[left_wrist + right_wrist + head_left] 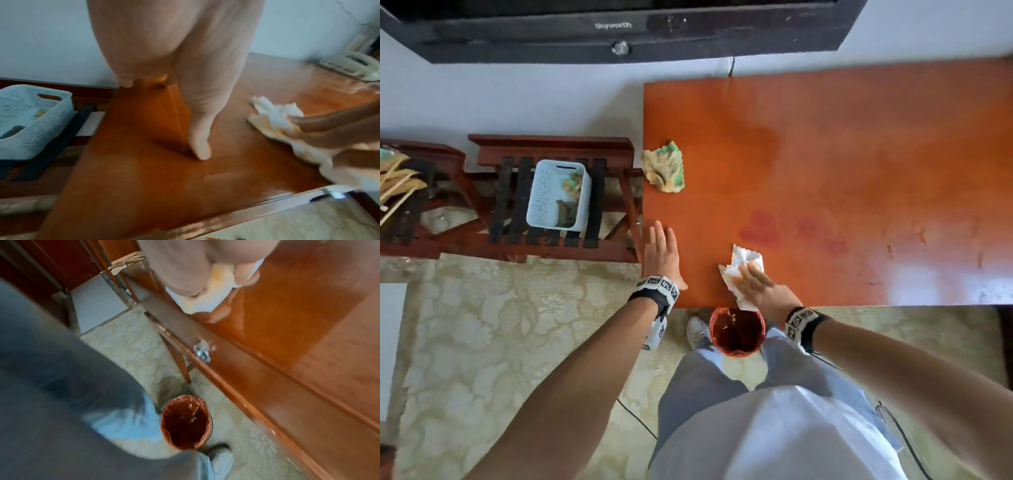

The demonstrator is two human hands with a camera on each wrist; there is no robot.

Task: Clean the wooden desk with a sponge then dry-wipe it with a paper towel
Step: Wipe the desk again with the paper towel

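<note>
With the sponge [663,166] set aside at ten o'clock, your right hand [763,291] presses the paper towel [739,270] flat-fingered on the desk [859,154], your left hand [661,251] rests flat; damp patches remain.

Both arms reach forward and down. The left hand [661,255] lies flat, fingers straight and together, thumb out to the side. The right hand [763,289] presses palm-down with fingers extended (each wrist wears a patterned band).

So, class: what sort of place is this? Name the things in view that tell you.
Probably a living room or bedroom at home: a Skyworth television on the wall, a wooden desk and a patterned floor.
</note>
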